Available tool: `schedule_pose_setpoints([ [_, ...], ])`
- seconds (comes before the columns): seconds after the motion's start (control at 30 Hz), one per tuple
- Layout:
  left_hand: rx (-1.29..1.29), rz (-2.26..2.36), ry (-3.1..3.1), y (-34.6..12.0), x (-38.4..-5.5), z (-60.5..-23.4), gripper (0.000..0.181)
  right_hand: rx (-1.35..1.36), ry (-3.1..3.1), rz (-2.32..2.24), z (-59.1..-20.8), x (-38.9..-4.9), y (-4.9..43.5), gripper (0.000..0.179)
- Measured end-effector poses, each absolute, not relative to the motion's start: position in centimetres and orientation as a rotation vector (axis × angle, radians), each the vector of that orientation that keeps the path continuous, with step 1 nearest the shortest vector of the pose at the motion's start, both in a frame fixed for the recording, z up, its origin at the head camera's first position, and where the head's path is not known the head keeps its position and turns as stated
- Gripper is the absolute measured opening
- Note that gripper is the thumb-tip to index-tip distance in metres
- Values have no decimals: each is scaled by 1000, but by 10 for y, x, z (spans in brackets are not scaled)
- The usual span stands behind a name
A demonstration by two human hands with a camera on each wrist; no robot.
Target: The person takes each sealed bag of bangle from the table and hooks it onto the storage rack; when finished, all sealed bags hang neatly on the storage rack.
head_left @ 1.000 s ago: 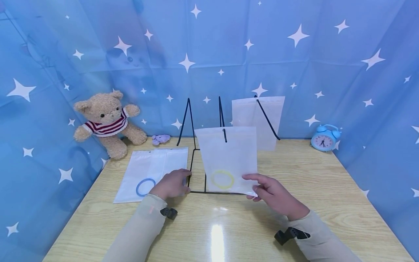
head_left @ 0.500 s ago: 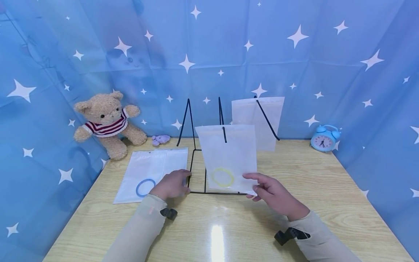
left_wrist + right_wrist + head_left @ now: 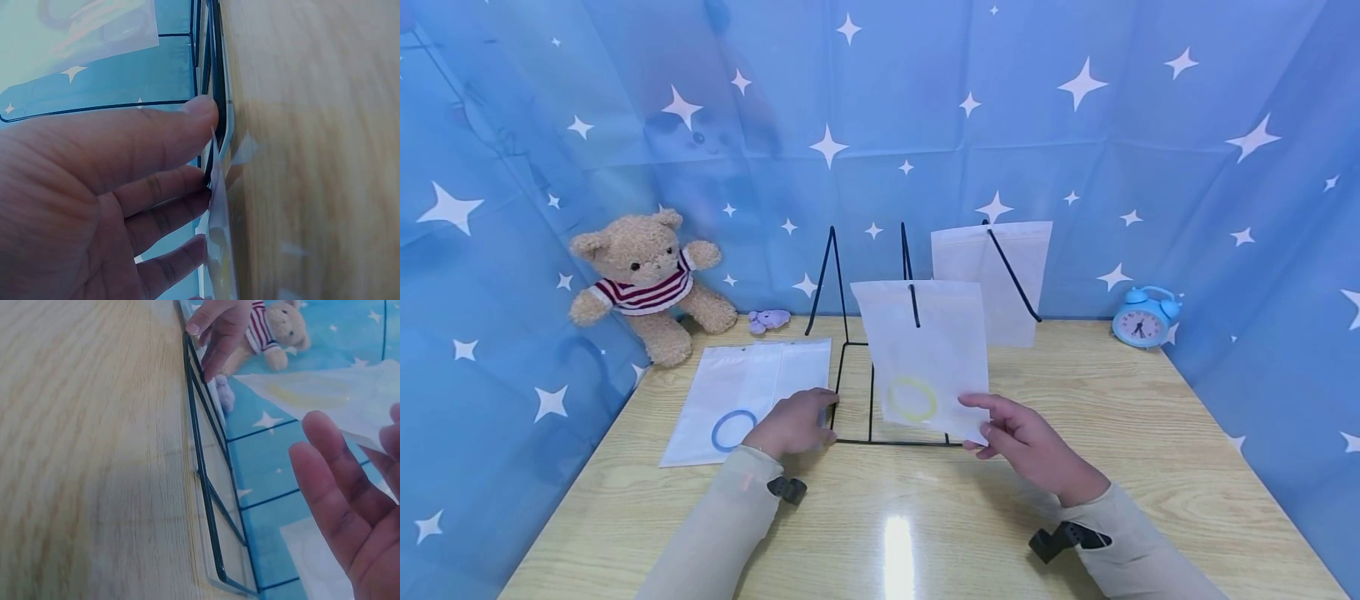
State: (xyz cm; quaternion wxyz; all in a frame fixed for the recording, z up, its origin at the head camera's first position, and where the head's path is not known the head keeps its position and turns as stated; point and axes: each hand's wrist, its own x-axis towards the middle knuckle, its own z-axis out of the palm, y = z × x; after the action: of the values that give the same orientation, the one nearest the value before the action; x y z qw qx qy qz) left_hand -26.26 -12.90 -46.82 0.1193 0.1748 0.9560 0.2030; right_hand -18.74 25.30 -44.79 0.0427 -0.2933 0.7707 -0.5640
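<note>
Fingers of the left hand [image 3: 793,423] pinch the black wire rack [image 3: 891,443], which stands on a pale wooden table [image 3: 970,533]. Behind the rack hangs a starry blue curtain [image 3: 895,92]. On its middle hook [image 3: 916,312], a white bag [image 3: 932,350] slants rightward, its lower corner seemingly pinched between the right hand's [image 3: 1022,442] thumb and fingers.

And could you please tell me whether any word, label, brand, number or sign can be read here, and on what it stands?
No word, label, brand or number can be read.
Blue alarm clock: its dial marks are too small and blurred to read.
Front hanging bag: no lettering shows, only a yellow ring.
Bag with the blue ring: no lettering shows.
Backdrop: white stars, no legible writing.
</note>
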Motion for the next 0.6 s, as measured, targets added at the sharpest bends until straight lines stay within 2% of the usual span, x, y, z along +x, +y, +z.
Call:
schedule_pose_setpoints([
  [0.6,507,608,2794,-129,-263,-468,66,-955,2278,-1780,-449,-189,254,48],
])
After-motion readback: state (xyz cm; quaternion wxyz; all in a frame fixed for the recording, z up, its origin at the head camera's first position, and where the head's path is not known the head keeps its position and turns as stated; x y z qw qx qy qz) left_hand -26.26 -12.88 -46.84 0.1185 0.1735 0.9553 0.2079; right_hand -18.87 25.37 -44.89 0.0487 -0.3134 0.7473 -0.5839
